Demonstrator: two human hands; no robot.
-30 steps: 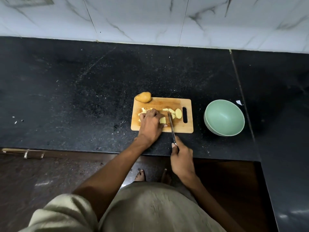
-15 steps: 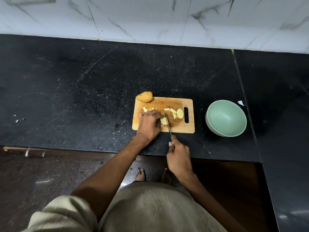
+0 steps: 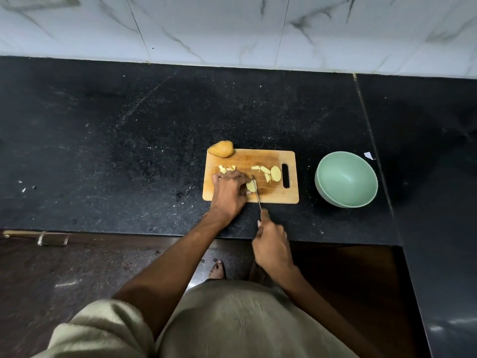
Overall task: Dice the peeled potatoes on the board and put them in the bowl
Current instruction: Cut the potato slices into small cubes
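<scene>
A wooden cutting board [image 3: 273, 157] lies on the black counter. My left hand [image 3: 228, 192] holds down a pale potato piece [image 3: 250, 186] on the board with curled fingers. My right hand [image 3: 271, 244] grips the handle of a knife [image 3: 256, 192]; its blade stands against the right side of that piece. Cut potato slices [image 3: 271, 173] lie near the board's handle slot, and smaller bits [image 3: 225, 168] lie just beyond my left hand. A whole potato [image 3: 221, 149] rests at the board's far left corner. The green bowl [image 3: 346, 179] to the right is empty.
The black counter [image 3: 116, 151] runs wide to the left with a few white crumbs [image 3: 23, 187]. A white scrap [image 3: 369, 155] lies beyond the bowl. A marble wall backs the counter. The counter edge and my bare feet [image 3: 218, 270] are below.
The knife and my right hand have moved left, up against the potato piece under my left hand. My left hand has stayed in place on the board.
</scene>
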